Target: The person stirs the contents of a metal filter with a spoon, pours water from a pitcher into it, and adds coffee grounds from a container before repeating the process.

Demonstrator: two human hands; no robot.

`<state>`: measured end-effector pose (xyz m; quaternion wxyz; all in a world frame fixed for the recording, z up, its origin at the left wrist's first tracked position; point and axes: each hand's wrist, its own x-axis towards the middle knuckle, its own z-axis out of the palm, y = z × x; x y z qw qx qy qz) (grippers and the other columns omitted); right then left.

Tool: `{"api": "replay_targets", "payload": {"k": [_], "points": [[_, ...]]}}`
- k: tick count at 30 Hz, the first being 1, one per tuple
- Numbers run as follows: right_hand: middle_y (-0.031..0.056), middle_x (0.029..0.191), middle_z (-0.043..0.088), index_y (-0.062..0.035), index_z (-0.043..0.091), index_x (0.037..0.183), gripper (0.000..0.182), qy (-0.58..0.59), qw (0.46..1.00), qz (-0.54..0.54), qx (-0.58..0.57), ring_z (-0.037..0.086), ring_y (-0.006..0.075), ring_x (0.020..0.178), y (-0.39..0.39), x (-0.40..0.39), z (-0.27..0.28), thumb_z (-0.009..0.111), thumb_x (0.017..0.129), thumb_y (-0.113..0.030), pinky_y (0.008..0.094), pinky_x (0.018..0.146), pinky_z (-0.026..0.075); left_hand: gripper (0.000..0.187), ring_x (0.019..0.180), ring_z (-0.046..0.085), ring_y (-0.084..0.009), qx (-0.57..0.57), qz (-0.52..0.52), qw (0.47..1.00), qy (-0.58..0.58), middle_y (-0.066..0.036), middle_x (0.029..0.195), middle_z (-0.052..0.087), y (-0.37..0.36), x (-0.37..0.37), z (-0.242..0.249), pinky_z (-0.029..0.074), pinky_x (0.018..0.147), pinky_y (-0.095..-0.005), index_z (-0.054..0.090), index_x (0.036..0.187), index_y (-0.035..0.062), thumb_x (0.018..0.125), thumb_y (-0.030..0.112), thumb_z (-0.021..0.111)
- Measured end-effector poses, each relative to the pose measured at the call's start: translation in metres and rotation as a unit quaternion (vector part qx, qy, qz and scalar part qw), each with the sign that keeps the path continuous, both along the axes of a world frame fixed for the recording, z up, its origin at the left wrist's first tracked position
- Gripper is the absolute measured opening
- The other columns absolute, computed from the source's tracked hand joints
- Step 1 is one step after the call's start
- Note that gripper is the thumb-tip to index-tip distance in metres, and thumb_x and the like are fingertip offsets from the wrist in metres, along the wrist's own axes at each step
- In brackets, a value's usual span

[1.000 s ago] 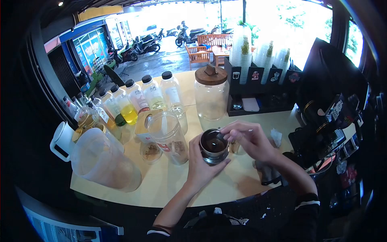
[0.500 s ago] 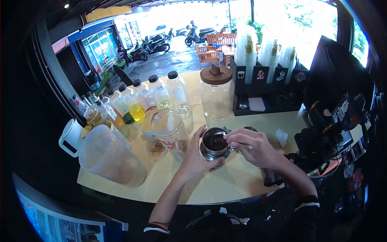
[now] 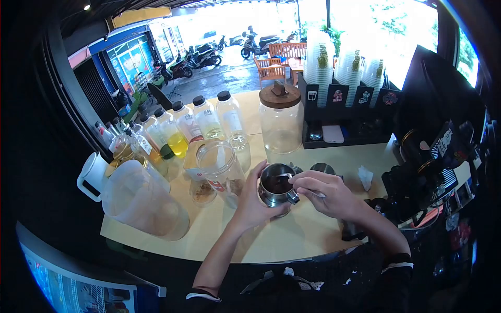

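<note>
My left hand [image 3: 255, 203] is wrapped round the side of a small metal cup [image 3: 275, 197] with dark contents, above the counter. Over the cup's right rim, my right hand [image 3: 326, 193] pinches a thin spoon-like utensil [image 3: 319, 194]; its far end is inside the cup. A metal handle sticks out at the cup's lower right. Just left of my left hand stands an open clear jar [image 3: 216, 161] with a little brown material low inside. A small dish [image 3: 202, 192] with brown powder lies beside that jar.
A large translucent pitcher [image 3: 141, 203] and a white jug [image 3: 93, 175] stand at left, with capped bottles [image 3: 209, 122] behind. A wooden-lidded jar [image 3: 282, 125] is beyond the cup. Stacked plastic cups [image 3: 319, 68] fill a black holder. Crumpled tissue [image 3: 365, 178] and black equipment are at right.
The cup's handle has swung toward the lower right between my hands. My right hand has shifted slightly, with the utensil still in the cup.
</note>
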<state>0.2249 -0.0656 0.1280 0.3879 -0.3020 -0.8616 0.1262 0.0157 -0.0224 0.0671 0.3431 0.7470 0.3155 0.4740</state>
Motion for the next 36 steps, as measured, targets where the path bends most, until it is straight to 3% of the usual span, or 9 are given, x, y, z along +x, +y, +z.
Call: {"api": "replay_targets", "payload": {"k": [2, 6, 15, 17, 24, 27, 29, 33, 36], "points": [[0.0126, 0.103, 0.063, -0.0024, 0.056, 0.102, 0.017, 0.013, 0.999, 0.018, 0.036, 0.065, 0.0307, 0.088, 0.003, -0.002, -0.005, 0.061, 0.088, -0.010, 0.0370, 0.072, 0.053, 0.112, 0.117, 0.052, -0.0258, 0.060, 0.086, 0.993, 0.060, -0.015, 0.123, 0.053, -0.006, 0.008, 0.000, 0.037, 0.104, -0.0387, 0.029, 0.141, 0.0038, 0.052, 0.025, 0.093], [0.0133, 0.101, 0.063, -0.0020, 0.056, 0.103, 0.017, 0.017, 1.000, 0.017, 0.013, 0.065, 0.0309, 0.087, 0.000, 0.001, -0.001, 0.061, 0.089, -0.011, 0.0375, 0.072, 0.053, 0.112, 0.122, 0.048, -0.0309, 0.021, 0.100, 0.992, 0.080, -0.017, 0.126, 0.051, 0.002, 0.002, -0.004, 0.041, 0.102, -0.0412, 0.028, 0.141, 0.0052, 0.053, 0.029, 0.092], [0.0143, 0.102, 0.063, -0.0010, 0.057, 0.100, 0.014, 0.011, 1.000, -0.001, 0.009, 0.065, 0.0309, 0.088, 0.006, -0.002, 0.001, 0.060, 0.089, -0.010, 0.0375, 0.073, 0.053, 0.115, 0.118, 0.054, -0.0283, -0.025, -0.032, 0.998, 0.044, -0.016, 0.119, 0.059, 0.021, -0.017, -0.002, 0.035, 0.108, -0.0414, 0.025, 0.146, 0.0114, 0.053, 0.025, 0.092], [0.0143, 0.102, 0.064, -0.0015, 0.058, 0.101, 0.014, 0.030, 0.999, 0.029, -0.007, 0.065, 0.0312, 0.088, 0.009, -0.004, -0.002, 0.060, 0.089, -0.009, 0.0372, 0.073, 0.053, 0.115, 0.121, 0.050, -0.0249, -0.084, -0.067, 0.994, 0.022, -0.013, 0.123, 0.055, 0.020, -0.019, 0.002, 0.030, 0.110, -0.0388, 0.022, 0.148, 0.0120, 0.054, 0.010, 0.088], [0.0135, 0.103, 0.064, -0.0017, 0.058, 0.102, 0.015, 0.006, 1.000, -0.003, 0.015, 0.065, 0.0311, 0.087, 0.009, -0.005, -0.001, 0.061, 0.088, -0.008, 0.0375, 0.072, 0.053, 0.117, 0.129, 0.041, -0.0265, -0.044, -0.132, 0.990, 0.005, -0.017, 0.139, 0.040, 0.016, -0.024, -0.007, 0.029, 0.111, -0.0397, 0.017, 0.148, 0.0071, 0.057, 0.018, 0.090], [0.0135, 0.103, 0.064, -0.0014, 0.058, 0.102, 0.016, 0.021, 0.999, 0.033, -0.004, 0.065, 0.0311, 0.088, 0.006, -0.007, 0.000, 0.061, 0.088, -0.008, 0.0380, 0.074, 0.053, 0.119, 0.131, 0.037, -0.0290, 0.018, -0.068, 0.997, 0.021, -0.018, 0.142, 0.033, 0.000, -0.011, 0.001, 0.030, 0.111, -0.0405, 0.015, 0.147, 0.0040, 0.057, 0.023, 0.090], [0.0136, 0.102, 0.064, -0.0012, 0.058, 0.101, 0.015, 0.006, 1.000, 0.001, 0.006, 0.064, 0.0314, 0.091, 0.008, -0.004, 0.002, 0.062, 0.087, -0.008, 0.0384, 0.076, 0.052, 0.118, 0.129, 0.039, -0.0333, 0.069, 0.049, 0.994, 0.074, -0.020, 0.136, 0.035, -0.009, -0.001, 0.007, 0.034, 0.107, -0.0420, 0.017, 0.145, 0.0019, 0.056, 0.032, 0.089], [0.0135, 0.101, 0.064, -0.0012, 0.059, 0.101, 0.015, 0.019, 0.999, 0.025, 0.012, 0.065, 0.0312, 0.090, 0.012, -0.007, 0.001, 0.062, 0.087, -0.007, 0.0379, 0.076, 0.052, 0.116, 0.125, 0.042, -0.0331, 0.061, 0.076, 0.992, 0.077, -0.019, 0.131, 0.038, -0.012, 0.003, 0.010, 0.035, 0.106, -0.0419, 0.017, 0.144, 0.0011, 0.057, 0.030, 0.088], [0.0132, 0.102, 0.064, -0.0009, 0.059, 0.099, 0.014, 0.024, 0.999, 0.036, -0.003, 0.065, 0.0308, 0.088, 0.010, -0.006, 0.003, 0.062, 0.087, -0.007, 0.0373, 0.075, 0.053, 0.110, 0.128, 0.041, -0.0324, 0.027, 0.008, 0.999, 0.024, -0.020, 0.135, 0.038, -0.004, -0.006, 0.002, 0.034, 0.107, -0.0406, 0.017, 0.145, 0.0013, 0.061, 0.024, 0.085]]}}
